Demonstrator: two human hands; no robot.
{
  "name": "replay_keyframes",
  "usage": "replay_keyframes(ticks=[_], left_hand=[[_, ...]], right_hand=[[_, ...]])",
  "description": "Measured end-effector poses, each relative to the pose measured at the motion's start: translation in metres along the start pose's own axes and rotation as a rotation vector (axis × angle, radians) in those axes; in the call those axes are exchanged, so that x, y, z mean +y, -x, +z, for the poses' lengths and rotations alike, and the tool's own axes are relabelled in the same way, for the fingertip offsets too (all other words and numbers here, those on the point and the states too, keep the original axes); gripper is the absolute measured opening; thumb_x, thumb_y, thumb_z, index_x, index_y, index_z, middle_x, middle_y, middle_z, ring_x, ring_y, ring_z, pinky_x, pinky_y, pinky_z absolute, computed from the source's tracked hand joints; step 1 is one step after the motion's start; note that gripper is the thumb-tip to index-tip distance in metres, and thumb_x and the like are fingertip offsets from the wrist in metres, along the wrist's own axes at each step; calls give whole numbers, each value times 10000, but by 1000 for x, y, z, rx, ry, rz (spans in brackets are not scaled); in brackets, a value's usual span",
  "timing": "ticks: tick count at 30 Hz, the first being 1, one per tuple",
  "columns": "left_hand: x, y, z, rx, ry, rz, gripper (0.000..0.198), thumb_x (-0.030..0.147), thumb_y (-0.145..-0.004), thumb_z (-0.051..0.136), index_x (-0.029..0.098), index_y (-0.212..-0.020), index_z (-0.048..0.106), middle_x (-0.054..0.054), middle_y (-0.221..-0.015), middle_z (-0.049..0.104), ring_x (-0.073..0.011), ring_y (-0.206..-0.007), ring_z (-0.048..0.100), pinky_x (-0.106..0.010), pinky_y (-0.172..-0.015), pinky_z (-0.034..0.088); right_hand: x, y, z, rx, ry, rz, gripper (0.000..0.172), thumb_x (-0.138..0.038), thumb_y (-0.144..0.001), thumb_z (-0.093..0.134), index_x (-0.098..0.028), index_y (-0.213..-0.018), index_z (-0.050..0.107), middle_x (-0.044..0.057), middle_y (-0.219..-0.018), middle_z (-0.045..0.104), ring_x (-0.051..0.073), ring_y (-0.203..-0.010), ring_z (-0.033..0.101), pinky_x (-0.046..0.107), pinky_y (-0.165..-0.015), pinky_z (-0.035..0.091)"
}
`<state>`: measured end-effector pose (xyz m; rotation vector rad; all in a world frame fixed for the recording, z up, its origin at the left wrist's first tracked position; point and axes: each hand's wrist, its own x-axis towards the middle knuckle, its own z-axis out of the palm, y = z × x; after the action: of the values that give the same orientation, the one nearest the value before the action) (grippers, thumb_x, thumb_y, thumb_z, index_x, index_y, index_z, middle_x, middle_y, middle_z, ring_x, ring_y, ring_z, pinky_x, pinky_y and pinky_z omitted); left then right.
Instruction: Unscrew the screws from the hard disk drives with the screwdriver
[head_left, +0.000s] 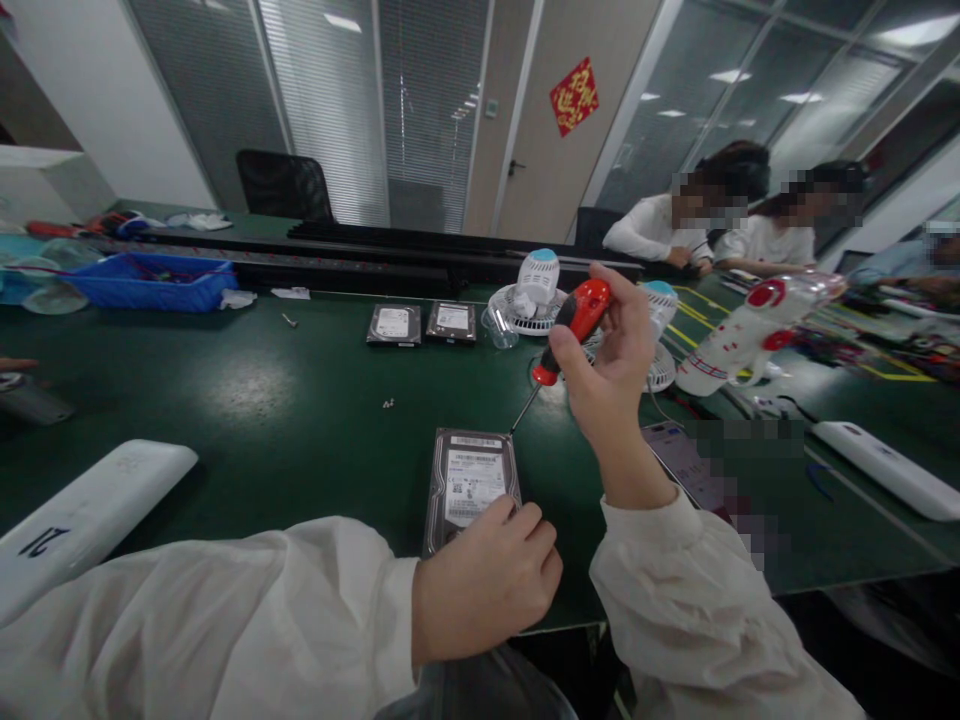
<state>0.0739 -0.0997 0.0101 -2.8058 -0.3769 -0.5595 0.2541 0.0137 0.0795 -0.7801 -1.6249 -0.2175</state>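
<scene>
A hard drive [470,480] with a white label lies flat on the green table [285,400] near its front edge. My left hand [487,580] is closed over the drive's near right corner and holds it down. My right hand [611,365] is wrapped round the red and black handle of a screwdriver [564,335]. The thin shaft slants down to the left, and its tip sits at the drive's far right corner. Both of my sleeves are white.
Two more hard drives [394,324] [451,321] lie farther back, beside small white fans [534,295]. Loose screws [388,403] lie mid-table. A blue tray [146,282] stands far left, a white device [82,520] near left, a white toy [742,335] right. Other people sit at back right.
</scene>
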Motion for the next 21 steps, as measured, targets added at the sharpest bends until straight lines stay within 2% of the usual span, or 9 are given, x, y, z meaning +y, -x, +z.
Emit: replay_keyframes(ticks=[3,7,11,14,18,21], left_hand=[[0,0,1,-1,1,-2,151,209,-986,578,112,-904,658,-69,-868,599,-231,-848,536,-380,-722,359],[0,1,1,-12,0,7,160,206,-996,558,109,-920,661,-74,-877,600,-231,-853,535,-381,-726,360],[0,1,0,-17,1,9,164,205,-999,552,109,-925,663,-76,-881,600,-231,-857,535,-380,-723,358],[0,1,0,-11,-3,6,163,206,-999,553,107,-931,664,-76,-884,600,-232,-855,534,-381,-719,356],[1,1,1,-4,-2,0,157,216,-991,574,110,-916,662,-72,-872,598,-230,-846,531,-380,-717,353],[0,2,1,0,0,3,151,216,-986,583,110,-913,662,-69,-866,597,-229,-840,528,-380,-716,349]], right_hand=[[-1,0,0,30,54,-17,549,-406,-868,722,-314,-1380,547,63,-1332,619,268,-1166,627,576,-1056,515],[-2,2,0,-7,1,46,511,-471,-954,585,-329,-1436,492,67,-1453,556,282,-1320,581,571,-1121,484],[-1,2,2,-51,-117,59,490,-503,-992,482,-400,-1459,373,62,-1380,539,239,-1134,678,500,-1001,561],[0,2,5,-36,-115,8,448,-444,-971,551,-390,-1399,430,51,-1351,510,227,-1131,651,488,-1019,535],[3,1,6,60,9,-53,586,-419,-850,741,-350,-1373,486,52,-1296,530,234,-1135,594,459,-972,538],[8,1,4,63,7,-45,570,-373,-851,741,-343,-1372,510,52,-1291,568,248,-1158,609,481,-977,546]])
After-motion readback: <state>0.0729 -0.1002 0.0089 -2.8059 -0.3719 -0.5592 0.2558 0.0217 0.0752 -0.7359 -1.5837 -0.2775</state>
